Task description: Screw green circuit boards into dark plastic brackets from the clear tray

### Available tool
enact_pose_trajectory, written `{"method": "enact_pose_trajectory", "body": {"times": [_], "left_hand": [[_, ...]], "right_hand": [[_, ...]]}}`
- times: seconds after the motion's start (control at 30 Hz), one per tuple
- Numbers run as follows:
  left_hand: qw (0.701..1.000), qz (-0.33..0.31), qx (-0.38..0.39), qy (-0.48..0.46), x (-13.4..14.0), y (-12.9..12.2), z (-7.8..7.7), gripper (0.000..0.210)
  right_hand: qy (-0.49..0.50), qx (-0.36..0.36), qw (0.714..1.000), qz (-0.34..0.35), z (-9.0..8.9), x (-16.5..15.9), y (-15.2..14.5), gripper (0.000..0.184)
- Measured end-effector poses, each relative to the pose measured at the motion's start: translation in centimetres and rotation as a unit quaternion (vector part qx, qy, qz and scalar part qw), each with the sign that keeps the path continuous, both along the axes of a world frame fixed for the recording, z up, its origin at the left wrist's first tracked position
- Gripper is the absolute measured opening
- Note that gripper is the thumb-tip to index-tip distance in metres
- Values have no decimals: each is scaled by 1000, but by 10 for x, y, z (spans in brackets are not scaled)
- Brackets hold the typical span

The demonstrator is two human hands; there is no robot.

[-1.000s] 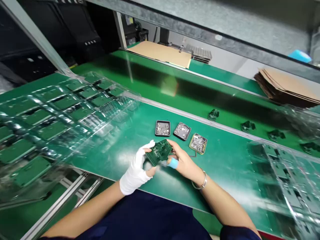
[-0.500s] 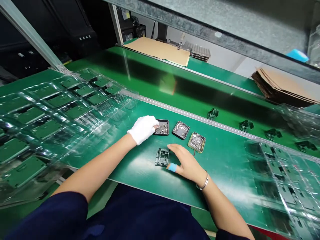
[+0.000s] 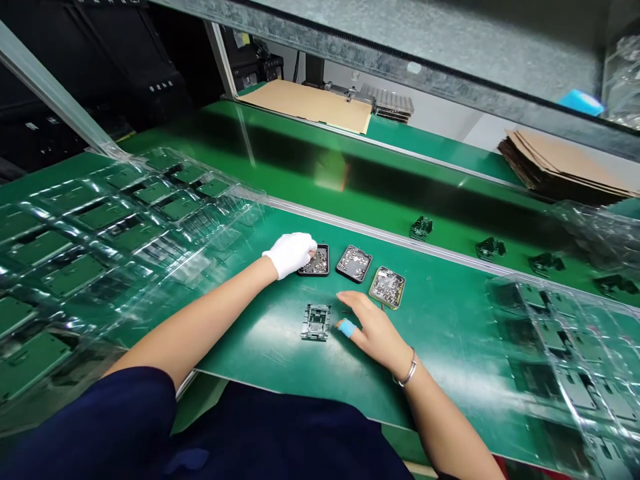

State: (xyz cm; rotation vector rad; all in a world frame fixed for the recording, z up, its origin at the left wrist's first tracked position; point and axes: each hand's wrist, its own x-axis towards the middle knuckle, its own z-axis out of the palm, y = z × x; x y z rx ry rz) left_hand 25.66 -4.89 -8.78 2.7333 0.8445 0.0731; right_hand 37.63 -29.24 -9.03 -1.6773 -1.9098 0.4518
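Note:
My left hand (image 3: pixel 291 254), in a white glove with bare fingertips, reaches over a small black tray (image 3: pixel 327 260) of tiny shiny metal parts. Its fingertips are pinched together at the tray's contents; what they hold, if anything, is too small to make out. My right hand (image 3: pixel 379 331) has a blue wrap on the thumb. It hovers open, thumb and fingers apart, just right of a dark green plastic frame-like part (image 3: pixel 316 323) lying on the bench and does not grip it. Beside the first tray are a second black tray (image 3: pixel 355 264) and a yellow-edged tray (image 3: pixel 387 287), both with small metal parts.
Clear plastic blister trays (image 3: pixel 107 230) with green plates cover the left side. Another blister tray (image 3: pixel 575 347) lies at the right. Several dark green assemblies (image 3: pixel 421 227) sit on the green strip beyond the metal rail (image 3: pixel 345 225). A metal shelf (image 3: pixel 380 57) overhangs; cardboard (image 3: pixel 565 167) is stacked behind.
My left hand has moved slightly over the first tray, covering more of its left part. My right hand now stands farther from the green part. The whole view has shifted a little.

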Motion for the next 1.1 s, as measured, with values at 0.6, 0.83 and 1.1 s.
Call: {"method": "enact_pose_trajectory", "body": {"times": [0.6,0.83,1.1], "left_hand": [[891,-118,-396,-186,-56,-142,36,37],[957,-1,-151,-247,-90,-136,12,23],[952,16,-234,-199,-78,-131,-30,50]], "right_hand": [[-41,217,973,66,4,-28,-20,25],[17,175,984,-10,15,-18,-14,10],[139,89,981,-100,0,-15,3,9]]}}
